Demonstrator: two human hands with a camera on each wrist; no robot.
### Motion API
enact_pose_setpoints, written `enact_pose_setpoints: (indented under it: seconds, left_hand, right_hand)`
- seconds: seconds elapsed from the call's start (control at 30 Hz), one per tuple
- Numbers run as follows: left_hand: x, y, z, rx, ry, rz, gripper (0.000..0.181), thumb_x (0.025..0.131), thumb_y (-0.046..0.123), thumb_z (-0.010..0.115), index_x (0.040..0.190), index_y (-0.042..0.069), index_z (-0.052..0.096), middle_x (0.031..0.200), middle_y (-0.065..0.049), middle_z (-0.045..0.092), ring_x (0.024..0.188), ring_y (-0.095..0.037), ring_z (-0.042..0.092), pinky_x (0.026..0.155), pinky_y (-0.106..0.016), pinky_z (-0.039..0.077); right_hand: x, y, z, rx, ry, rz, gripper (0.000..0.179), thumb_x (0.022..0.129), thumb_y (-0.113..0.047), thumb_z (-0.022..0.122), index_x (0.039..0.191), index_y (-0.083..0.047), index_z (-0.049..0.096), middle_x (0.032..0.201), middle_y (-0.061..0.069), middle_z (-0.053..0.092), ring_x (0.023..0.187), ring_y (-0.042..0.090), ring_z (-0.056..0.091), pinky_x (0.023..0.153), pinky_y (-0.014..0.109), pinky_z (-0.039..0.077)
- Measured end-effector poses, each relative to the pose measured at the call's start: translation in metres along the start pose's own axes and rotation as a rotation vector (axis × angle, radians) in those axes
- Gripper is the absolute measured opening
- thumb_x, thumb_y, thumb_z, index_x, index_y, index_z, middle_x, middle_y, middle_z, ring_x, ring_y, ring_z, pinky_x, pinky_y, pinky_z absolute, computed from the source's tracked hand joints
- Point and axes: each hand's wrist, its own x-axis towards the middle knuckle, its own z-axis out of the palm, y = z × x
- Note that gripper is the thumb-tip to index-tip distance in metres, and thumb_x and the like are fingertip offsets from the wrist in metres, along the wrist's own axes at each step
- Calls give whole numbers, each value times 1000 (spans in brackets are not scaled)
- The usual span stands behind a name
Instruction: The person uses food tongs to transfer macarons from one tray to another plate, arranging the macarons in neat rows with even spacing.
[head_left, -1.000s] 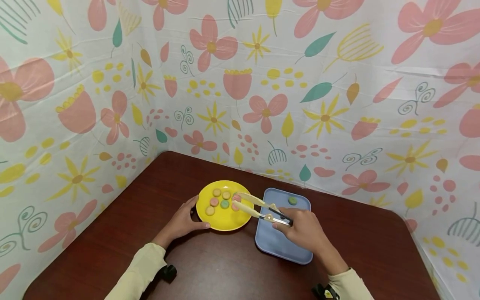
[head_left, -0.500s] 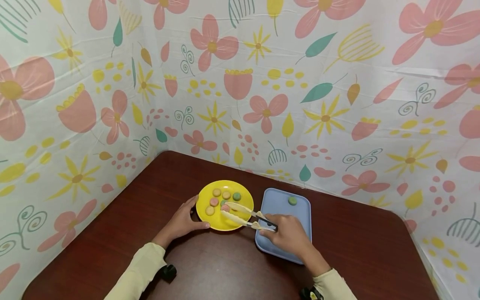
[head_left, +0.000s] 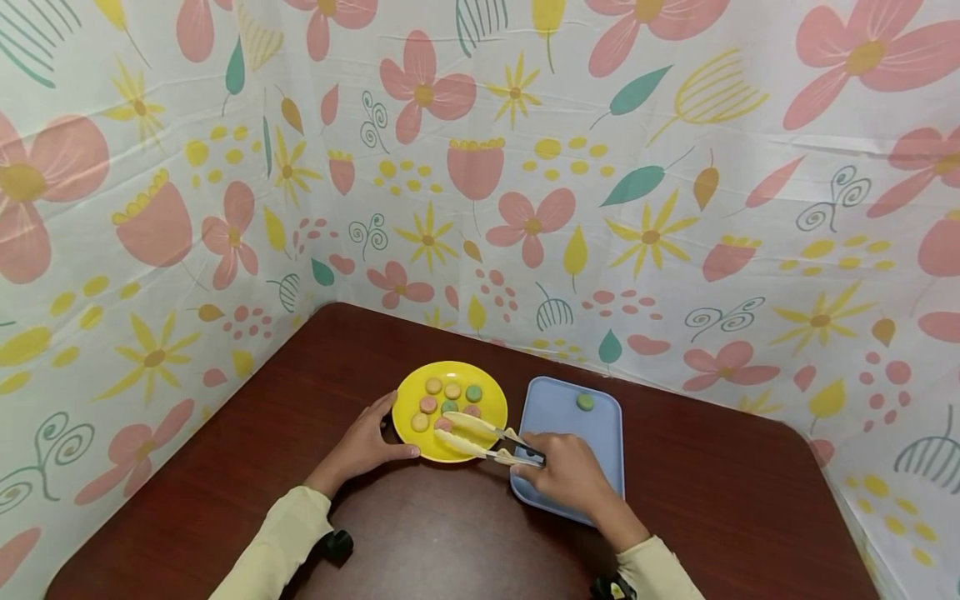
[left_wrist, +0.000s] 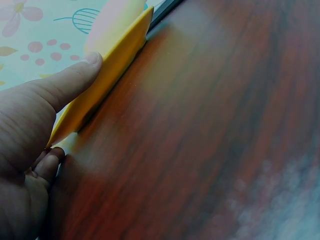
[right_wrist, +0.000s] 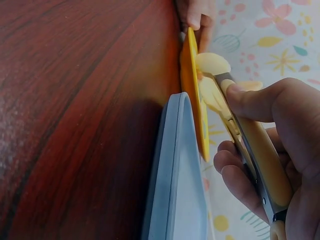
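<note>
My left hand (head_left: 371, 442) grips the left rim of a round yellow plate (head_left: 483, 442), thumb on top and fingers at the edge. Several macarons in yellow, pink and green lie on the plate. My right hand (head_left: 566, 471) holds kitchen tongs (head_left: 461, 446) with cream tips, reaching over the plate from the right. Between the tips, near the plate's front, is a pink macaron (head_left: 443, 425), partly covered by them. In the right wrist view, the thumb presses one arm of the tongs (right_wrist: 257, 155) while the fingers curl at the other.
A blue rectangular tray (head_left: 543, 400) stands right of the plate, partly under my right hand. One green macaron (head_left: 585, 402) lies near its back edge. Behind the brown table (head_left: 420, 533) hang flower-printed sheets (head_left: 517, 292).
My right hand has moved left with the tongs, carrying a pink macaron from the plate's right side toward its front middle and lowering it. My left hand stays on the rim.
</note>
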Motion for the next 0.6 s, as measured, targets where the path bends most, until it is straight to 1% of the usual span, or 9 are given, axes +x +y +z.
enact_pose_setpoints:
  seconds: [0.13,0.4,0.6]
  left_hand:
    - [0,1,0,-5,-2,7,117,63,60,81,153,15,22,155,-4,26,139,-27,28,105,-48,37]
    - [0,-1,-1,-21,-7,-1,118,62,60,81,153,15,22,155,-3,25,139,-26,27,106,-48,36]
    - [-1,0,-2,-13,-8,-2,119,61,63,80,153,15,21,156,-3,25,140,-26,27,106,-48,36]
  right_hand:
    - [0,-1,0,12,-3,19,51,75,-40,79,116,-11,71,105,2,72,85,14,67,65,33,52]
    - [-1,0,-3,20,-13,42,53,75,-43,79,118,-14,70,106,0,71,90,13,67,70,34,53]
    - [-3,1,-13,26,-9,48,53,76,-44,78,120,-15,69,108,-1,71,89,11,66,71,33,52]
